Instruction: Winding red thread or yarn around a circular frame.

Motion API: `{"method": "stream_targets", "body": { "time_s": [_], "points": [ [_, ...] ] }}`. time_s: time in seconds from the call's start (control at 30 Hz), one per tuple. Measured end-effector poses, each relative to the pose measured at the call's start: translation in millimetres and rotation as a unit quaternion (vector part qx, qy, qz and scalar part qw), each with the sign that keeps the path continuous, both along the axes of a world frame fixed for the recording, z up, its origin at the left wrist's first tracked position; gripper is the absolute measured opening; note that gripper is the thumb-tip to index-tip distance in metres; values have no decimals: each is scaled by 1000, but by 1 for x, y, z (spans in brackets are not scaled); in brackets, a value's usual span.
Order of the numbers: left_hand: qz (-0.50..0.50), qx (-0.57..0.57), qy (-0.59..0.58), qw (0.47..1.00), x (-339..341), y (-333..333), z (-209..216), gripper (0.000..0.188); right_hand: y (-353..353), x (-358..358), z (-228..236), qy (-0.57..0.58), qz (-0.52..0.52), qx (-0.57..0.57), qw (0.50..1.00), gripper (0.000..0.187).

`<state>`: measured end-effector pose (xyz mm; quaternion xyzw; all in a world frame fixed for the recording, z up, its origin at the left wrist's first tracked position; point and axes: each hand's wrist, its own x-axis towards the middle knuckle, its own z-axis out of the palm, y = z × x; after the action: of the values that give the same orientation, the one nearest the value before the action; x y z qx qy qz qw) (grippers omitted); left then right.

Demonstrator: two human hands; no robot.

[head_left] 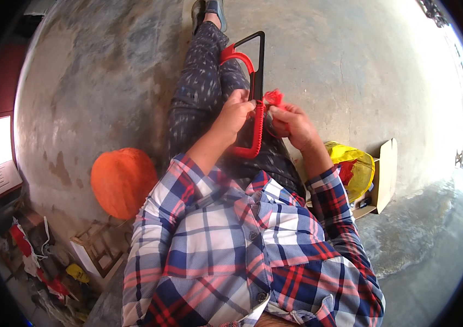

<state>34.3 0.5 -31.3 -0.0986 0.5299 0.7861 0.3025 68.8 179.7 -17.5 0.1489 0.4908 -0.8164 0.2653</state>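
Observation:
A slim black frame (262, 60) with rounded corners stands over my lap. Its lower part carries a tight, ridged red wrapping (257, 139), and a curved red piece (242, 56) arches off its upper left side. My left hand (231, 117) is closed on the frame about halfway along, thumb against the wrapped edge. Just right of it, my right hand (297, 128) pinches a bunched red strip (273, 98) close to the frame. What the strip is made of I cannot make out. Part of the frame is hidden behind my left fingers.
An orange round cushion-like thing (124, 183) lies to the left on the concrete floor (346, 60). On the right, a cardboard box (387, 174) holds a yellow bag (363, 180) with red stuff inside. A small wooden frame (99, 248) and mixed clutter are at lower left.

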Motion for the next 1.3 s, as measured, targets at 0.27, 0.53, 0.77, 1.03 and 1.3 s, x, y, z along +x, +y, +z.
{"method": "stream_targets", "body": {
  "time_s": [0.27,0.53,0.77,1.03,1.3],
  "points": [
    [-7,62,-71,996,-4,-6,-14,15,20,-12,13,69,-84,44,993,16],
    [-19,96,-100,990,-2,-7,-16,12,53,36,-17,49,-120,46,991,10],
    [53,-12,-64,996,6,-20,-5,18,58,25,8,40,-190,-3,981,42],
    [-128,-191,453,861,30,7,68,27,-5,38,26,52,58,-120,990,56],
    [21,-63,259,964,-2,-38,64,15,31,-1,-3,122,-127,-91,980,31]
  ]
}}
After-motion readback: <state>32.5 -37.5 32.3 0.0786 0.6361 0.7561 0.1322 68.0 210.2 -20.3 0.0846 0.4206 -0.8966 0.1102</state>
